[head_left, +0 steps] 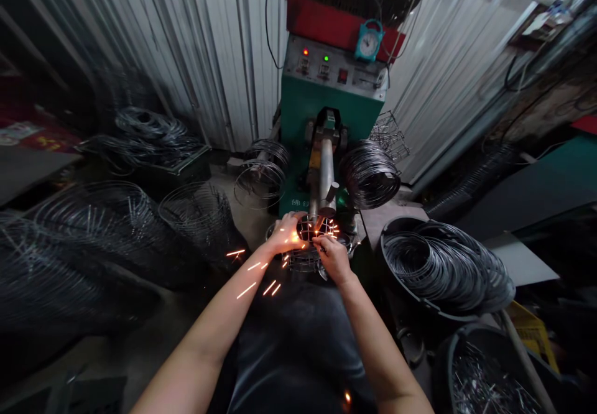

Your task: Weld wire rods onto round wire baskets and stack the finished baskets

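Observation:
A round wire basket (pixel 304 261) sits under the electrode arm (pixel 326 174) of a green welding machine (pixel 298 109). Orange sparks fly from the contact point and streak toward the lower left. My left hand (pixel 286 234) grips the basket's left side, its thumb stretched toward the middle. On the right, my right hand (pixel 333 255) is closed in a pinch near the sparks, on a small dark piece that I cannot make out. The hands partly hide the basket.
Wire ring bundles hang on both sides of the machine, one at the right (pixel 370 174). A black tub (pixel 392 265) of wire rings stands right, a bin (pixel 448 364) of short wires below it. Mesh wire baskets (pixel 196 221) stand left. A teal clock (pixel 368 42) is on the machine.

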A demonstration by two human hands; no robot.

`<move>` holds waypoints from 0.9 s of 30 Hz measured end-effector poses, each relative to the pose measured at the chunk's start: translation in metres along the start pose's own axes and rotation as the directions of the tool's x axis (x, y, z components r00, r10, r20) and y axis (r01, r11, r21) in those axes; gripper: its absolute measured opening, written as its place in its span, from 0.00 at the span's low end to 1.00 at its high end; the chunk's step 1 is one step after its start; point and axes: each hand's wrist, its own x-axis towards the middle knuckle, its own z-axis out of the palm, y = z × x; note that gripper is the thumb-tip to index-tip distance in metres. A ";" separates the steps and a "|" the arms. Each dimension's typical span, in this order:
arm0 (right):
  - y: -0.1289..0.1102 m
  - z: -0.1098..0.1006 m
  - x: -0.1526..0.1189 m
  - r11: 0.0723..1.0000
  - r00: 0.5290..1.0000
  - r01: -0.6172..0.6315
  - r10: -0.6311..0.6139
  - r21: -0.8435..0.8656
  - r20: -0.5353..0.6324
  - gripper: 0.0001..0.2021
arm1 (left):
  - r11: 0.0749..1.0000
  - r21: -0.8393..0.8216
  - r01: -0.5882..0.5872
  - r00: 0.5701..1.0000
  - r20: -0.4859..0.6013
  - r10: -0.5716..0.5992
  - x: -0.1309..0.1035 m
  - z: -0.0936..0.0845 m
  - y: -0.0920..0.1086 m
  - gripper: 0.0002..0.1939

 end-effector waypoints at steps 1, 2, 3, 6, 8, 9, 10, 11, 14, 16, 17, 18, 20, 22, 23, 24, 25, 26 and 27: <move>-0.001 -0.001 -0.005 0.999 0.998 -0.028 0.029 0.023 -0.048 0.11 | 1.000 -0.002 0.000 1.000 -0.002 0.000 0.001 0.000 -0.001 0.42; -0.001 -0.001 -0.012 0.996 0.992 -0.072 0.078 0.056 -0.103 0.13 | 1.000 -0.001 0.003 1.000 -0.007 -0.003 0.001 0.000 -0.001 0.42; 0.001 -0.002 -0.022 0.986 0.977 -0.133 0.147 0.099 -0.152 0.15 | 1.000 0.002 0.006 1.000 -0.013 -0.006 0.000 0.000 -0.001 0.43; 0.017 0.003 -0.065 0.904 0.902 -0.339 0.391 0.260 -0.184 0.15 | 1.000 0.022 -0.009 1.000 -0.017 0.009 0.001 -0.001 -0.001 0.46; 0.034 0.013 -0.101 0.851 0.866 -0.421 0.480 0.314 -0.140 0.12 | 1.000 0.021 -0.015 1.000 0.005 0.015 0.002 -0.003 -0.002 0.46; 0.042 0.019 -0.118 0.841 0.857 -0.441 0.498 0.313 -0.132 0.12 | 1.000 0.009 -0.009 1.000 0.027 0.009 0.004 -0.004 -0.002 0.46; 0.049 0.026 -0.134 0.843 0.856 -0.445 0.499 0.303 -0.130 0.12 | 1.000 -0.009 0.002 0.999 0.052 -0.001 0.005 -0.005 -0.002 0.46; 0.055 0.032 -0.147 0.849 0.862 -0.441 0.491 0.293 -0.126 0.13 | 1.000 -0.028 0.014 0.997 0.075 -0.012 0.007 -0.005 -0.003 0.46; 0.063 0.040 -0.167 0.831 0.833 -0.464 0.527 0.308 -0.166 0.15 | 0.998 -0.052 0.042 0.996 0.083 -0.037 0.013 -0.006 -0.003 0.46; 0.063 0.037 -0.166 0.773 0.767 -0.512 0.608 0.375 -0.204 0.16 | 0.998 -0.039 0.056 0.998 0.038 -0.054 0.017 -0.006 -0.002 0.46; 0.063 0.034 -0.163 0.732 0.731 -0.533 0.651 0.426 -0.205 0.15 | 0.997 -0.032 0.064 0.998 0.020 -0.064 0.019 -0.006 -0.002 0.47; 0.063 0.030 -0.159 0.684 0.696 -0.546 0.692 0.483 -0.193 0.15 | 0.997 -0.028 0.074 0.997 0.011 -0.074 0.020 -0.006 -0.001 0.47; 0.064 0.024 -0.153 0.573 0.632 -0.552 0.762 0.606 -0.145 0.15 | 0.995 -0.025 0.094 0.996 0.013 -0.094 0.023 -0.007 0.000 0.47; 0.066 0.021 -0.150 0.457 0.570 -0.530 0.816 0.715 -0.099 0.16 | 0.994 -0.020 0.107 0.994 0.017 -0.107 0.026 -0.008 0.000 0.47; 0.068 0.021 -0.149 0.397 0.537 -0.512 0.840 0.762 -0.077 0.15 | 0.994 -0.015 0.109 0.994 0.015 -0.109 0.027 -0.008 0.001 0.47; 0.070 0.021 -0.149 0.334 0.499 -0.493 0.865 0.804 -0.053 0.14 | 0.994 -0.011 0.107 0.994 0.015 -0.107 0.028 -0.008 0.001 0.46; 0.071 0.021 -0.148 0.265 0.456 -0.472 0.890 0.841 -0.024 0.13 | 0.995 -0.008 0.103 0.995 0.019 -0.103 0.029 -0.007 0.001 0.46; 0.073 0.020 -0.148 0.188 0.409 -0.448 0.913 0.874 0.013 0.12 | 0.995 -0.007 0.100 0.995 0.027 -0.099 0.030 -0.007 0.000 0.46; 0.075 0.019 -0.147 0.106 0.360 -0.422 0.931 0.900 0.060 0.10 | 0.995 -0.007 0.098 0.994 0.038 -0.098 0.030 -0.007 0.000 0.46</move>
